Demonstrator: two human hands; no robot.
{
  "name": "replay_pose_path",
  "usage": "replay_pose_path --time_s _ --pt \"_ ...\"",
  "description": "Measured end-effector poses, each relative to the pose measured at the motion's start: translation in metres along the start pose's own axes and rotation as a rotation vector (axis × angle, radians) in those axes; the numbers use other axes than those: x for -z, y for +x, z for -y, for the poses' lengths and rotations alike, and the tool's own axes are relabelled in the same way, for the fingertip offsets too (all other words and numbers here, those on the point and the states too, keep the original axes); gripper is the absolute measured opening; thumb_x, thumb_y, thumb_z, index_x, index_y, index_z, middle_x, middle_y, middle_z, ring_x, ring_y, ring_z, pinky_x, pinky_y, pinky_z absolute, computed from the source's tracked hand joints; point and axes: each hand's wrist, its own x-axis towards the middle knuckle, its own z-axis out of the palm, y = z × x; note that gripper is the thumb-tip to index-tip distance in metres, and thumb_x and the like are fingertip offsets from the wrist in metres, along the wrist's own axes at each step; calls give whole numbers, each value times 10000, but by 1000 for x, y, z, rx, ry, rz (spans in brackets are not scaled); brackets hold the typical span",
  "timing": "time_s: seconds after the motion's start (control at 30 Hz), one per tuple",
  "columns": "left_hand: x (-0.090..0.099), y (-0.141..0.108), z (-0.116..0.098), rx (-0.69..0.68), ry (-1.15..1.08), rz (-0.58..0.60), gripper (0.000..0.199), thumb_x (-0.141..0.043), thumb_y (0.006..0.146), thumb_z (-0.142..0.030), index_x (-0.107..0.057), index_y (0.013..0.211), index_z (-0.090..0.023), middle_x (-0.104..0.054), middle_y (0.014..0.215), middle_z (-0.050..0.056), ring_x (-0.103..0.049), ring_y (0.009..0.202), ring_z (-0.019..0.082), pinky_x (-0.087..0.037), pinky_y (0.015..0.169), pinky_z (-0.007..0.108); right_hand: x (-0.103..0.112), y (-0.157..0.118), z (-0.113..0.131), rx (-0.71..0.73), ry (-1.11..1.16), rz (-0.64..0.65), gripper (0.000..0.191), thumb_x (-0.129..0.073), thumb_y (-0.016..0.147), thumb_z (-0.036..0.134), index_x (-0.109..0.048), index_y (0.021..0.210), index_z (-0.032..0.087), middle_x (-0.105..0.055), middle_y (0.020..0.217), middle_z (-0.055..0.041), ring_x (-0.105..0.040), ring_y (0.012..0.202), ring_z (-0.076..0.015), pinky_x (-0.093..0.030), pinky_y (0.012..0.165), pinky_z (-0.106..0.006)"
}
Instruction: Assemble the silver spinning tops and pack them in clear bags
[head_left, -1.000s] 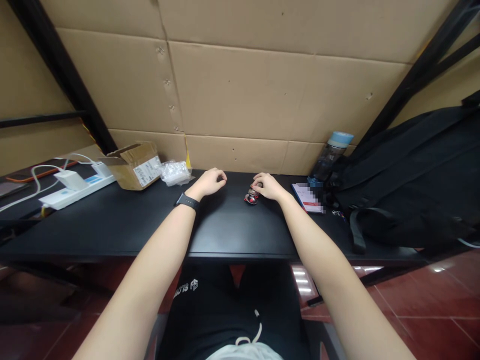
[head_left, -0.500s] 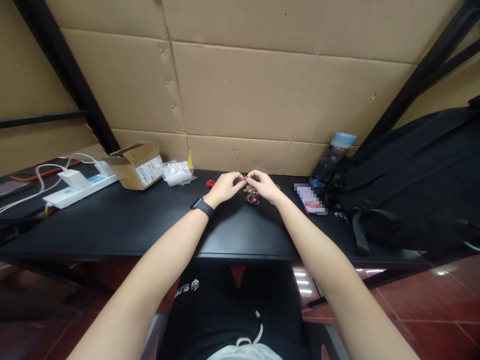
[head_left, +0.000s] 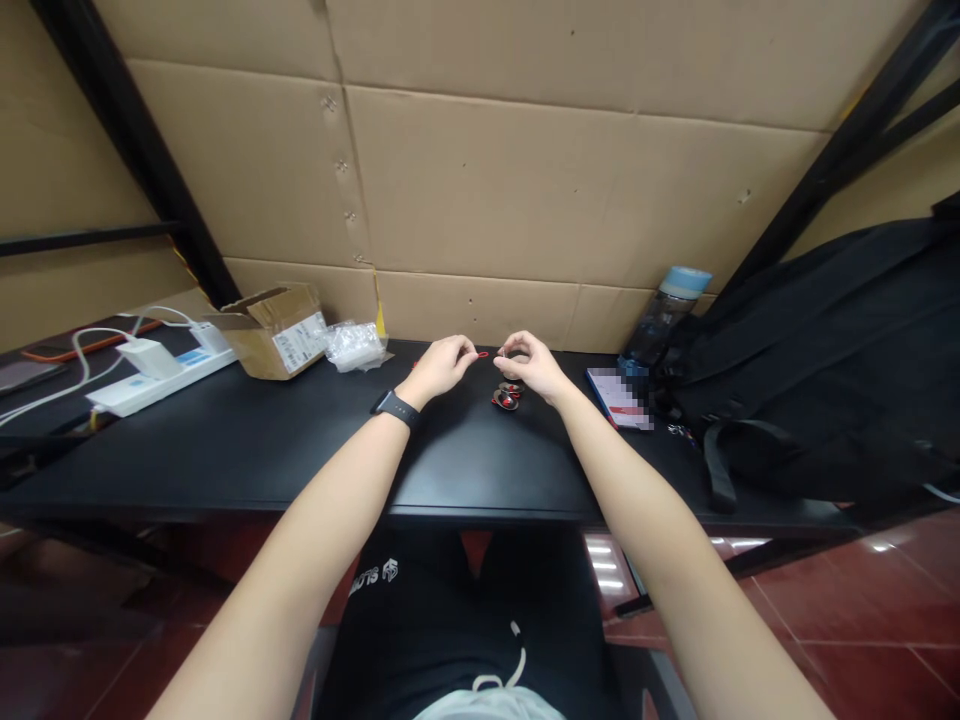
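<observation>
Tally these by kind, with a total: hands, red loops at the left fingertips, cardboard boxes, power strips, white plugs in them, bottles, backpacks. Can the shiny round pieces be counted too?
Hands (left hand, right hand): 2
Red loop: 1
Cardboard box: 1
Power strip: 1
White plugs: 2
Bottle: 1
Backpack: 1
Total: 9
Shiny round pieces: overlapping, cannot tell; left out.

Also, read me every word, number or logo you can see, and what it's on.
"SLO", on the dark trousers beside a white logo; any further letters are unclear.
White label on the cardboard box: too small to read.
Pink-and-white item by the bottle: pixelated.
Nothing else readable.
</observation>
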Motion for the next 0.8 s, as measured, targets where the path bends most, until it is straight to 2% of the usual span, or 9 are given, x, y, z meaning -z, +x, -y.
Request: replay_pose_path --time_s 0.1,0.17,0.27,0.37,0.47,0.57,0.63,0.8 --pt "11 -1 19 68 83 -36 204 -582 967 -347 -694 904 -189 -741 914 80 -672 853 236 -513 862 359 24 5 -12 47 -336 -97 442 -845 699 477 -616 967 211 -722 1050 -50 -646 719 -146 -552 686 -308" --pt "19 -3 35 108 158 -61 207 -613 948 -363 -719 901 -191 -737 935 83 -671 880 239 -510 873 357 42 7 -20 42 -554 -127 400 -872 669 428 -662 928 206 -737 983 -43 -658 789 -175 -544 760 -323" --pt "29 -6 57 197 291 -80 225 -647 925 -392 -758 876 -204 -734 995 95 -671 933 253 -508 886 360 66 6 -29 -38 -672 -105 441 -910 632 383 -707 981 205 -755 991 -49 -692 886 -207 -536 830 -334" --pt "35 -10 71 298 365 -16 205 -686 891 -384 -788 843 -212 -746 1011 106 -678 913 261 -513 847 357 80 3 -34 -135 -713 -82 449 -923 622 341 -725 995 189 -764 964 -56 -713 877 -215 -538 838 -337" --pt "36 -12 75 365 367 85 168 -704 867 -352 -801 824 -221 -769 953 98 -689 861 257 -516 802 346 85 1 -37 -224 -720 -34 472 -932 618 347 -738 1010 171 -767 951 -64 -722 839 -218 -549 810 -334" --pt "34 -13 72 373 379 133 143 -701 854 -324 -804 817 -232 -781 911 82 -699 864 259 -516 806 340 85 1 -38 -238 -752 -5 460 -918 653 336 -752 1044 159 -772 993 -84 -727 883 -232 -554 837 -345" --pt "34 -13 70 355 398 127 134 -696 844 -310 -804 819 -234 -781 921 80 -701 879 262 -516 816 339 82 2 -38 -186 -783 11 434 -893 697 314 -761 1083 165 -771 1060 -97 -722 961 -245 -548 895 -360" --pt "28 -10 65 292 356 61 145 -672 838 -296 -799 870 -234 -750 1028 90 -690 945 263 -520 866 349 66 8 -32 90 -916 130 303 -797 790 171 -804 1083 248 -735 1185 -77 -674 1087 -252 -508 990 -385"
